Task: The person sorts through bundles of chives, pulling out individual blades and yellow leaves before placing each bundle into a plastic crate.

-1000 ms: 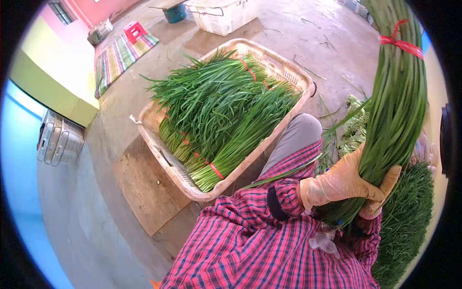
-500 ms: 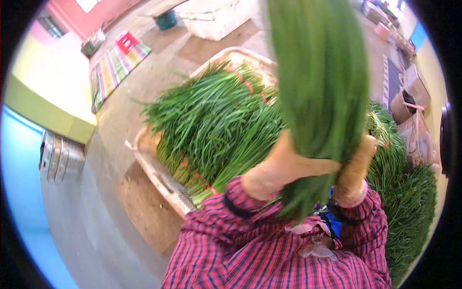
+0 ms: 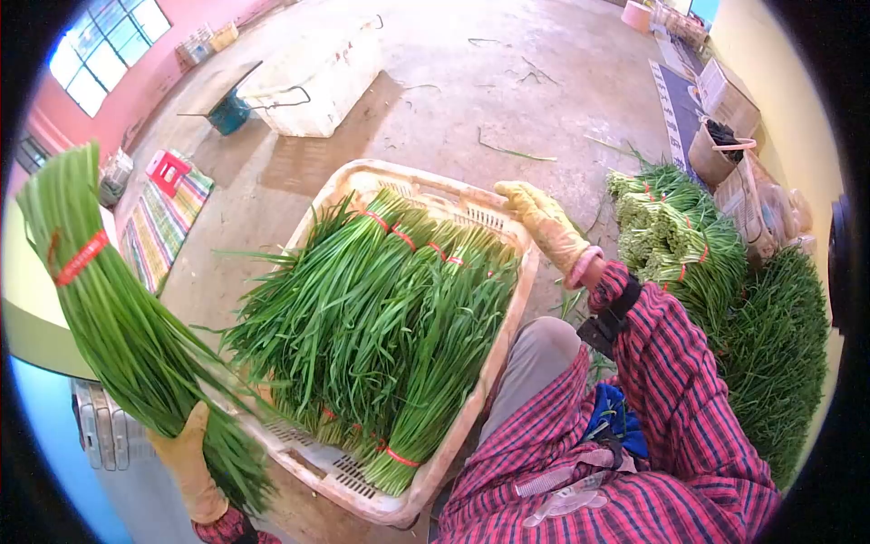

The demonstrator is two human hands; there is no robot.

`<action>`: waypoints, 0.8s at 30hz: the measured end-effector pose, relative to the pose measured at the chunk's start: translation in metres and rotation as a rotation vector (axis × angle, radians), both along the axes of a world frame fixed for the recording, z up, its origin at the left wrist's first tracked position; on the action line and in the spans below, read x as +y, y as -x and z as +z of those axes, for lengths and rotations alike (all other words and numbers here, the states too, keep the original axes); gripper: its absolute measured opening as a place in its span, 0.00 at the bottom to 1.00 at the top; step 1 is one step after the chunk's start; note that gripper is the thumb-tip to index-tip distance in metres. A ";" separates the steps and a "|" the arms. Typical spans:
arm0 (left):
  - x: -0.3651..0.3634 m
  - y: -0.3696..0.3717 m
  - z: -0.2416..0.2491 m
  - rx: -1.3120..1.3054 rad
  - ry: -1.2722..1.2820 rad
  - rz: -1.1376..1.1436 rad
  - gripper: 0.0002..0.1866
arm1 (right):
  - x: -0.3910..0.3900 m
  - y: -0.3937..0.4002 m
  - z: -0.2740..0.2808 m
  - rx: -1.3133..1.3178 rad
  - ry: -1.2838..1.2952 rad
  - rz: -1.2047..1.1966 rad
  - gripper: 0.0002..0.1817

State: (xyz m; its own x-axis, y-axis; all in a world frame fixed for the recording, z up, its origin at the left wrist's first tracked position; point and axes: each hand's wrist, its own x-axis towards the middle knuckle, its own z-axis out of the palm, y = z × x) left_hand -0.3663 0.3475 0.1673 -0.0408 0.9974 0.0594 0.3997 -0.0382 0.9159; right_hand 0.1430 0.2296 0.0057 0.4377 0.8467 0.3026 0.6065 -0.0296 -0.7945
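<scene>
In my gloved left hand (image 3: 186,453), at the lower left, is a long bunch of garlic chives (image 3: 118,299) tied with a red band. The hand is closed around its leafy part, with the banded end raised up and to the left. My right hand (image 3: 548,227), in a yellowish glove, has its fingers stretched out at the far right corner of the plastic crate (image 3: 471,412), seemingly touching the rim. Several red-banded bunches of chives (image 3: 372,299) lie side by side in the crate, some leaves hanging past its left edge.
More tied bunches (image 3: 675,236) and a heap of loose greens (image 3: 770,363) lie to my right. A white box (image 3: 317,82), a teal bucket (image 3: 228,113) and a red stool (image 3: 168,172) on a striped mat (image 3: 163,222) stand farther off. Silver cases (image 3: 104,431) are at left.
The chive bunch has swung from in front of me to the far left in my left hand. My right hand has let go of it and moved to the crate's corner. The view has shifted.
</scene>
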 end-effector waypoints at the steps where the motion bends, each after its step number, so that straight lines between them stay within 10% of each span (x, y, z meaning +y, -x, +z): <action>1: -0.002 -0.003 0.000 0.004 0.007 -0.002 0.32 | 0.009 0.004 0.000 0.004 0.007 -0.002 0.18; 21: -0.025 0.013 -0.018 0.532 0.129 0.103 0.33 | 0.252 0.149 -0.102 -0.422 -0.006 0.114 0.28; 24: -0.008 -0.001 -0.013 0.643 0.233 0.090 0.35 | 0.257 0.134 -0.078 -0.498 0.552 0.369 0.29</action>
State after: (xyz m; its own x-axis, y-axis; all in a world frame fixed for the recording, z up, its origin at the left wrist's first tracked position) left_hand -0.3653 0.3394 0.1548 -0.1523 0.9815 -0.1158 0.8587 0.1894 0.4762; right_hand 0.0093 0.4864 -0.0726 0.0279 0.9931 -0.1138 0.9304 -0.0674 -0.3602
